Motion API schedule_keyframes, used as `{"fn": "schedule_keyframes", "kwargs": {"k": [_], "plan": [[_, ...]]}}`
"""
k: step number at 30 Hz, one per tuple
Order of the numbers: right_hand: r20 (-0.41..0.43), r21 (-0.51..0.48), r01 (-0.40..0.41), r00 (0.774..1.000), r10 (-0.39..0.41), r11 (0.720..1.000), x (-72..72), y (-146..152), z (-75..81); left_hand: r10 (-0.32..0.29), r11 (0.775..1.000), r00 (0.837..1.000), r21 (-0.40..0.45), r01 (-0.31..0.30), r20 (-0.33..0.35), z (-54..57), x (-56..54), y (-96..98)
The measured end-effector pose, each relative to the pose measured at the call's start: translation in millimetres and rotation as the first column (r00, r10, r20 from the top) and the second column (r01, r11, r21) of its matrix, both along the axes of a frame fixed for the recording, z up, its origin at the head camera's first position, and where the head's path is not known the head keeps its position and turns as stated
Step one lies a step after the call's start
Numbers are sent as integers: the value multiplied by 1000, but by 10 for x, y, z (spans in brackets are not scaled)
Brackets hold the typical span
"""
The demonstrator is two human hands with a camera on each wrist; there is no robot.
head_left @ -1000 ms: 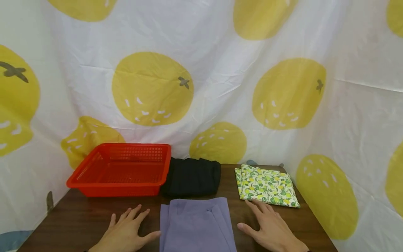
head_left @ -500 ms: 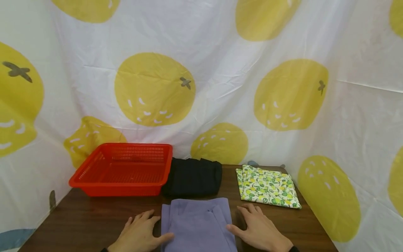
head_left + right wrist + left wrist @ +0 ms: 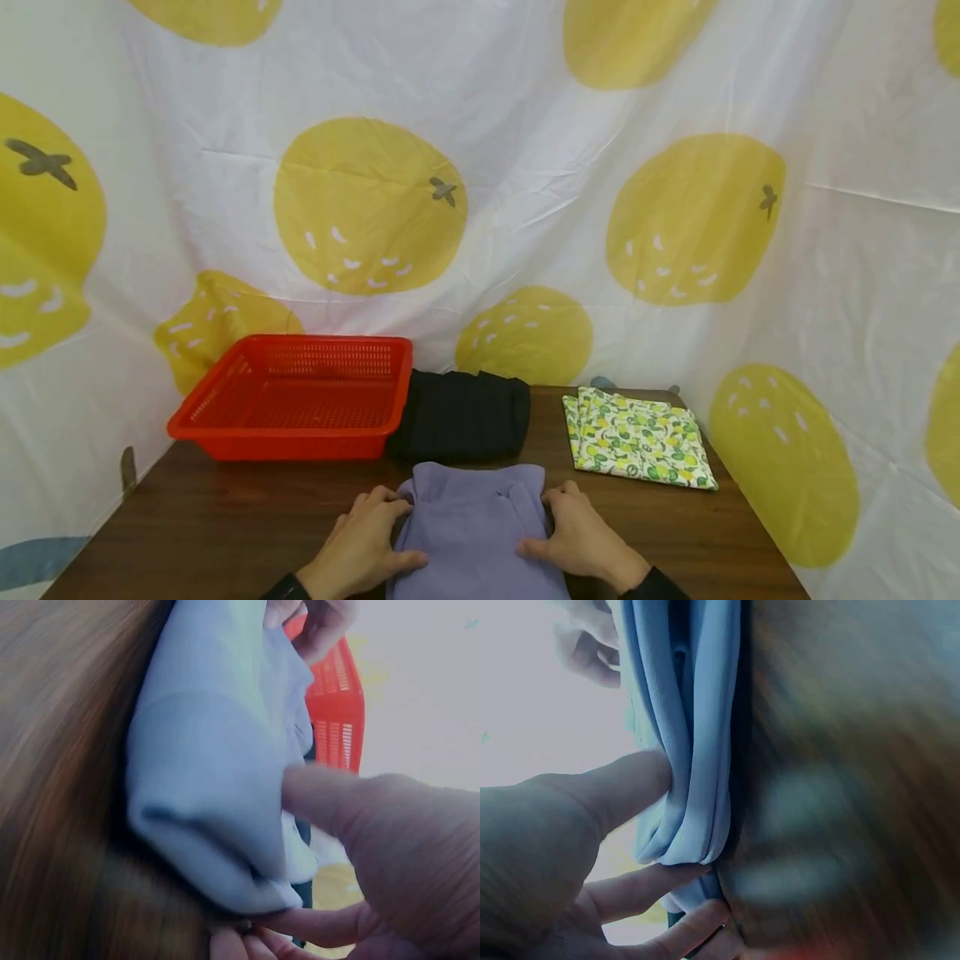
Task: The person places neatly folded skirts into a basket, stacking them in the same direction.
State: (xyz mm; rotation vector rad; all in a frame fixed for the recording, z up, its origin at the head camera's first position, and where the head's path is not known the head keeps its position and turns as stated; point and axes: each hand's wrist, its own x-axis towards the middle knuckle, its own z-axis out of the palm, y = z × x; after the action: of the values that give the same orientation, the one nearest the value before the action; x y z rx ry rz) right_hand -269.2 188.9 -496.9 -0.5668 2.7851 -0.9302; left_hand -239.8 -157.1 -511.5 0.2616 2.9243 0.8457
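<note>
A folded purple garment (image 3: 472, 525) lies at the near middle of the table, made of several thick layers. My left hand (image 3: 363, 537) grips its left side, thumb on top and fingers curled round the edge. On the other side my right hand (image 3: 581, 537) holds it the same way. In the left wrist view, the thumb (image 3: 634, 784) presses the layered folds while the fingertips reach under their rounded end. The right wrist view has the thumb (image 3: 322, 796) on the garment and fingers at its lower edge, partly hidden.
Behind on the left stands a red plastic basket (image 3: 300, 446) with perforated walls. Beside it lies a folded black cloth (image 3: 465, 417), just beyond the purple garment. A folded lemon-print cloth (image 3: 637, 437) sits at the back right. White lemon-patterned curtains (image 3: 517, 208) hang round the dark wooden table (image 3: 247, 517).
Both hands have come inward from beside the purple garment and now grip its two sides. Its side edges have been drawn in slightly. The basket and other cloths have stayed put.
</note>
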Motion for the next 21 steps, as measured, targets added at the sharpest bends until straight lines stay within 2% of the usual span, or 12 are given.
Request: {"fn": "schedule_keyframes", "kwargs": {"k": [3,9,15,21], "plan": [[-1,-36,1,1000,-1,999,-62,-69,-18,-40,997,999,67,42,-36,-23,-55,18],[17,-92,35,999,-34,995,-173,-145,-31,-115,973,990,190,129,-82,-41,-143,68],[65,-180,82,995,-72,980,-218,-181,5,-90,972,994,211,103,-69,-35,-183,130],[121,-299,89,991,-55,950,-244,-172,8,-86,973,993,208,101,-76,-1,-223,175]]}}
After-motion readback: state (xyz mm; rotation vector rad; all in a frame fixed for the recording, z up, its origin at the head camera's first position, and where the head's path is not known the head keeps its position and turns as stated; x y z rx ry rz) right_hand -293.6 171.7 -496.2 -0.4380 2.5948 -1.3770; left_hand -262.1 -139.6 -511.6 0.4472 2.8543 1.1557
